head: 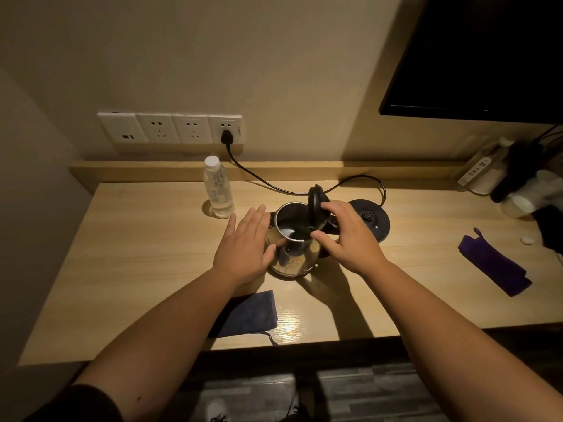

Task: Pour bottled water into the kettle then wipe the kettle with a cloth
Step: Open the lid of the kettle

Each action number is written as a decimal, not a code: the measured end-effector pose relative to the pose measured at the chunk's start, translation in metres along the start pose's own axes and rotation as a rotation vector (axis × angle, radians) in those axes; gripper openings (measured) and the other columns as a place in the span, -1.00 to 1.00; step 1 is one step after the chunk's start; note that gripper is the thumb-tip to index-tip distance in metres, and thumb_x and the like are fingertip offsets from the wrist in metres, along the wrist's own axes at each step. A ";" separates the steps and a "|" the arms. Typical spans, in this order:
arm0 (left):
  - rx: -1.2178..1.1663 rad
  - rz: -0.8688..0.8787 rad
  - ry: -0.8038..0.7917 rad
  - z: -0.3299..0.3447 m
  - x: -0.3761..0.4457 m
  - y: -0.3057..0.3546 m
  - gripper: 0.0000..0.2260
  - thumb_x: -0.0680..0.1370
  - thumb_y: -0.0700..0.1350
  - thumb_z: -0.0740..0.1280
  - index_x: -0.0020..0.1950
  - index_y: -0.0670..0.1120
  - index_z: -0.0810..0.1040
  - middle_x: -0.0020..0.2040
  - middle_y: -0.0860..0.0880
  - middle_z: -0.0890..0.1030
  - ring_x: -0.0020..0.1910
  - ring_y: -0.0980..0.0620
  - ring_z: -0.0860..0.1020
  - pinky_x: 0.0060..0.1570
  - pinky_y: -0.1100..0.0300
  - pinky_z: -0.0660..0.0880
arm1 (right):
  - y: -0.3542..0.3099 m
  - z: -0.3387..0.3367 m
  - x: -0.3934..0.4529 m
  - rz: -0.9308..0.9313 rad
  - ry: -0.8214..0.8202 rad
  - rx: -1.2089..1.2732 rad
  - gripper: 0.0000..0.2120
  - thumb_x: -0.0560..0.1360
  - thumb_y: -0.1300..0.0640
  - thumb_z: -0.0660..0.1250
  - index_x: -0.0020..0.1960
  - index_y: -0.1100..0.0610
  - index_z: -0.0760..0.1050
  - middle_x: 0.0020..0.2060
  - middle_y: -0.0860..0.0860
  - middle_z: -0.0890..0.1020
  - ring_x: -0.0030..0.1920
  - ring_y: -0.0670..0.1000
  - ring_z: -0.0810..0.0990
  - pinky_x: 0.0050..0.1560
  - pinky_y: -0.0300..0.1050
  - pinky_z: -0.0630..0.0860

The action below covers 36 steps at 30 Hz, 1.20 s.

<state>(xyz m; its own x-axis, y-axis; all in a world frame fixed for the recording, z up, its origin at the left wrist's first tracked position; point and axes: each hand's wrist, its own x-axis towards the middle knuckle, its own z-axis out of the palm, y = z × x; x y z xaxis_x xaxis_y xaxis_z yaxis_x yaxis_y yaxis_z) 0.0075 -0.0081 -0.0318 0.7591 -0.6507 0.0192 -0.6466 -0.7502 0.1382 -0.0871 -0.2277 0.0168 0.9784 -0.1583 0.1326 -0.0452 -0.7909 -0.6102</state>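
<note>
From the head view, the shiny steel kettle (291, 249) stands on the pale wooden desk (137, 257), its round black lid (316, 208) raised upright. The left hand (246, 245) lies flat against the kettle's left side, fingers straight. The right hand (347, 236) curls on the lid and the handle side. The clear capped water bottle (217, 190) stands behind-left of the kettle, the folded dark blue cloth (249, 315) in front, the black round base (370, 219) just right.
</note>
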 end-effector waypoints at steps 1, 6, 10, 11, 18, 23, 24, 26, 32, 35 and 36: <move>-0.003 0.000 -0.001 0.000 0.000 0.000 -0.38 0.63 0.14 0.09 0.61 -0.08 0.01 0.63 -0.05 0.02 0.60 -0.03 -0.03 0.55 -0.13 -0.08 | 0.001 -0.001 -0.002 0.018 0.017 0.020 -0.49 0.49 -0.08 0.37 0.38 0.00 0.34 0.32 0.00 0.43 0.27 -0.02 0.44 0.25 -0.01 0.49; -0.004 -0.001 0.004 0.002 0.001 0.000 -0.38 0.63 0.13 0.10 0.61 -0.08 0.02 0.63 -0.06 0.03 0.60 -0.03 -0.01 0.55 -0.11 -0.08 | 0.005 -0.003 -0.014 0.099 0.091 0.075 -0.55 0.49 -0.05 0.37 0.32 0.02 0.36 0.24 0.00 0.47 0.18 -0.05 0.48 0.13 -0.18 0.47; -0.012 -0.011 0.002 0.001 0.002 0.001 -0.39 0.63 0.14 0.11 0.61 -0.07 0.03 0.63 -0.05 0.04 0.60 -0.03 -0.01 0.54 -0.11 -0.08 | 0.008 0.000 -0.020 0.150 0.142 0.093 -0.64 0.50 -0.04 0.36 0.24 0.01 0.38 0.12 -0.05 0.51 0.09 -0.10 0.48 0.00 -0.27 0.45; -0.014 -0.013 0.001 0.001 0.002 0.001 -0.39 0.63 0.14 0.11 0.61 -0.06 0.03 0.63 -0.05 0.04 0.60 -0.03 -0.01 0.53 -0.10 -0.09 | 0.009 0.001 -0.022 0.162 0.151 0.090 -0.67 0.50 -0.05 0.35 0.21 0.00 0.38 0.09 -0.05 0.51 0.08 -0.09 0.48 0.00 -0.21 0.48; -0.008 -0.014 -0.002 -0.001 0.002 0.002 -0.38 0.63 0.15 0.11 0.61 -0.06 0.02 0.63 -0.04 0.03 0.60 -0.03 -0.01 0.53 -0.10 -0.10 | 0.008 0.005 -0.025 0.184 0.178 0.102 -0.69 0.52 -0.03 0.34 0.20 0.01 0.37 0.06 -0.09 0.47 0.08 -0.07 0.48 0.01 -0.16 0.49; -0.007 -0.015 -0.007 -0.003 0.001 0.003 -0.38 0.63 0.14 0.11 0.61 -0.06 0.01 0.63 -0.04 0.02 0.60 -0.02 -0.02 0.54 -0.11 -0.10 | 0.005 0.006 -0.027 0.211 0.190 0.121 -0.67 0.52 -0.02 0.34 0.23 0.03 0.38 0.07 -0.11 0.45 0.09 -0.09 0.46 0.02 -0.19 0.44; -0.006 -0.015 -0.008 -0.003 0.001 0.002 -0.38 0.63 0.14 0.11 0.61 -0.06 0.00 0.63 -0.05 0.02 0.60 -0.02 -0.02 0.55 -0.11 -0.09 | 0.004 0.006 -0.027 0.217 0.193 0.123 -0.66 0.52 -0.02 0.34 0.24 0.04 0.38 0.07 -0.11 0.44 0.09 -0.10 0.45 0.01 -0.20 0.42; -0.003 -0.012 -0.007 -0.002 0.001 0.002 -0.38 0.63 0.14 0.11 0.61 -0.07 0.01 0.63 -0.05 0.02 0.60 -0.03 -0.02 0.54 -0.11 -0.09 | 0.003 0.006 -0.028 0.228 0.197 0.123 -0.66 0.53 -0.02 0.34 0.25 0.04 0.38 0.08 -0.12 0.43 0.09 -0.12 0.43 0.01 -0.21 0.40; 0.013 -0.011 -0.014 -0.003 0.001 0.002 -0.38 0.63 0.16 0.09 0.61 -0.06 0.00 0.63 -0.04 0.00 0.60 -0.02 -0.03 0.53 -0.10 -0.12 | 0.002 0.004 -0.031 0.255 0.195 0.129 -0.59 0.51 -0.04 0.36 0.31 0.02 0.37 0.16 -0.10 0.45 0.16 -0.14 0.40 0.09 -0.19 0.39; 0.034 -0.004 -0.003 -0.003 0.000 0.002 -0.37 0.63 0.18 0.08 0.61 -0.07 0.01 0.63 -0.05 0.00 0.60 -0.02 -0.04 0.52 -0.11 -0.14 | 0.006 0.003 -0.036 0.267 0.205 0.122 -0.52 0.50 -0.08 0.37 0.36 0.00 0.34 0.28 -0.04 0.47 0.24 -0.09 0.42 0.16 -0.16 0.39; 0.043 0.000 0.000 -0.004 -0.001 0.002 -0.37 0.63 0.18 0.08 0.61 -0.07 0.02 0.63 -0.06 0.01 0.60 -0.03 -0.04 0.52 -0.11 -0.15 | 0.008 0.002 -0.038 0.270 0.218 0.113 -0.50 0.50 -0.09 0.36 0.37 0.01 0.34 0.29 -0.02 0.46 0.26 -0.07 0.42 0.17 -0.15 0.39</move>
<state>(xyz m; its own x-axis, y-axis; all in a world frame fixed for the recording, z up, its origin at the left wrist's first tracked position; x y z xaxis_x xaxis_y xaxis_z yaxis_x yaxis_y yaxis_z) 0.0061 -0.0087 -0.0276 0.7590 -0.6508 0.0192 -0.6493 -0.7545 0.0960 -0.1246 -0.2262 0.0053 0.8679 -0.4842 0.1107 -0.2618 -0.6354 -0.7265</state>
